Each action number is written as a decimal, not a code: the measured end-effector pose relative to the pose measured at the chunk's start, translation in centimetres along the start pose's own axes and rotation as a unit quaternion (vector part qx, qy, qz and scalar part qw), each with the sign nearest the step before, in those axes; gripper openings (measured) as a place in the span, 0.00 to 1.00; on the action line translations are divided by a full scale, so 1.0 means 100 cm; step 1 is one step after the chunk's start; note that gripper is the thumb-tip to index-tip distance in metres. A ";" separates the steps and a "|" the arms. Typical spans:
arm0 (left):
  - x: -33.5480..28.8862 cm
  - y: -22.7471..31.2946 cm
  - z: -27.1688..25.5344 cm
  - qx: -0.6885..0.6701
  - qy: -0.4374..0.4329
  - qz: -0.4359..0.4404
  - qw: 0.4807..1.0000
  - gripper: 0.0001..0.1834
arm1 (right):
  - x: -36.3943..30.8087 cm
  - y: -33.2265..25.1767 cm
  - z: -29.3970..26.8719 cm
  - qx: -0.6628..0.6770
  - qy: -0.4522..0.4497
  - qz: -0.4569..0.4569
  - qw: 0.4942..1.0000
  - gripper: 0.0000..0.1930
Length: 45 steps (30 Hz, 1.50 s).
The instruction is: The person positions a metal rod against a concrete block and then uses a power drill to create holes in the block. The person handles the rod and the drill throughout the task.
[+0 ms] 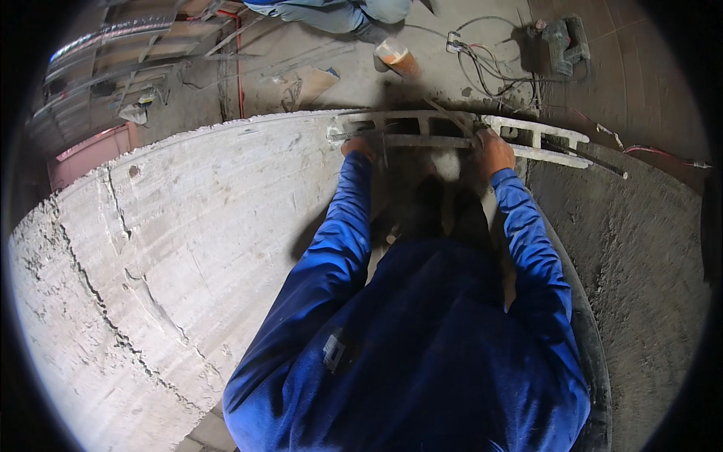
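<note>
My left hand is closed around the lower edge of a long, pale, mortar-smeared bar with rectangular cut-outs, which looks like a plasterer's straightedge. Farther right, my right hand grips the same bar; some of its fingers are hidden. The bar lies crosswise in front of me, and its right end reaches past my right hand. To the left spreads a pale, rough plastered surface with cracks and gouges. A darker grey rough surface is on the right.
Beyond the bar, another person's leg and an orange-stained boot show. Tangled cables lie beside a grey-green object. A red cable runs at right. Metal rails and a pink panel stand at left.
</note>
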<state>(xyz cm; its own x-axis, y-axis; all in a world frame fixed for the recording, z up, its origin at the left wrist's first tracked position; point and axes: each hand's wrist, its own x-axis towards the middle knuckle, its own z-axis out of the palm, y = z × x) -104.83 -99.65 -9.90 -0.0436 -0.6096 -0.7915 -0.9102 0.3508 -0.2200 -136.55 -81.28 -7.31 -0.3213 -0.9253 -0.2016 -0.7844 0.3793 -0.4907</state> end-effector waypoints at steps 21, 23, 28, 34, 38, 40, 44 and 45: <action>0.021 -0.004 0.015 -0.879 0.031 -0.255 0.401 0.05 | 0.005 -0.003 0.014 0.023 -0.038 0.019 0.999 0.15; 0.019 -0.002 0.017 -0.859 0.057 -0.251 0.442 0.06 | 0.005 -0.005 0.012 0.014 -0.039 0.012 0.999 0.16; 0.023 -0.002 0.020 -0.839 0.078 -0.233 0.485 0.08 | 0.000 0.000 0.012 0.063 0.010 -0.007 0.998 0.12; 0.038 -0.015 0.036 -0.800 0.065 -0.214 0.557 0.09 | 0.002 0.013 0.030 0.083 0.022 -0.014 0.996 0.15; 0.040 -0.021 0.039 -0.830 0.027 -0.158 0.534 0.13 | 0.002 0.020 0.036 0.104 0.024 -0.010 0.994 0.11; 0.038 -0.022 0.033 -0.848 0.041 -0.206 0.486 0.12 | 0.002 0.020 0.033 0.076 0.013 -0.014 0.997 0.11; 0.027 -0.009 0.024 -0.818 0.077 -0.262 0.507 0.12 | 0.000 0.010 0.021 0.058 0.009 -0.005 0.998 0.12; 0.024 -0.007 0.023 -0.829 0.095 -0.242 0.496 0.12 | -0.001 0.008 0.018 0.055 0.025 0.000 0.998 0.11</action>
<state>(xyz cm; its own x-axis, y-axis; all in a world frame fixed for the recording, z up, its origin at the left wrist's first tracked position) -103.32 -99.74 -13.01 0.4497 -0.4492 -0.7720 0.0859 -0.8386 0.5379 -136.23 -80.86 -9.23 -0.3499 -0.9228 -0.1611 -0.7219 0.3752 -0.5814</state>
